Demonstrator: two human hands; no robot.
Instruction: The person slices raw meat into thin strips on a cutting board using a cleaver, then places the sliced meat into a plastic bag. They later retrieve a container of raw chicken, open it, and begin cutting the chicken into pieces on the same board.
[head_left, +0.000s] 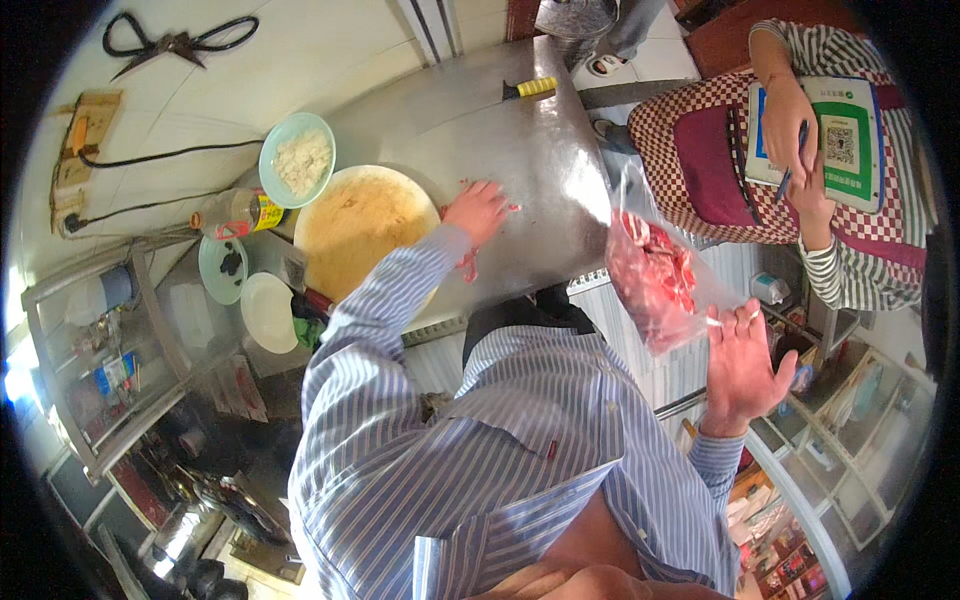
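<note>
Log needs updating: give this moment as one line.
left hand: by meat scraps on metal counter; right hand: holding clear plastic bag of raw meat; nearby: round chopping board

1. Left hand (477, 212): its palm faces down, hidden; red meat scraps (468, 267) peek out at its edges, the rest covered.
2. Right hand (742, 370): exactly how its fingers meet the clear plastic bag (652, 290) is unclear; the meat pieces inside merge, uncountable.
3. Round cutting board (365, 210): partly covered by the striped sleeve (375, 295).
4. Co-worker (700, 165): cut off by the dark right rim.
5. Pale green bowl (211, 281): dark contents (232, 263) too small to identify.
6. Another person (630, 30): cut off at the top edge.
</note>
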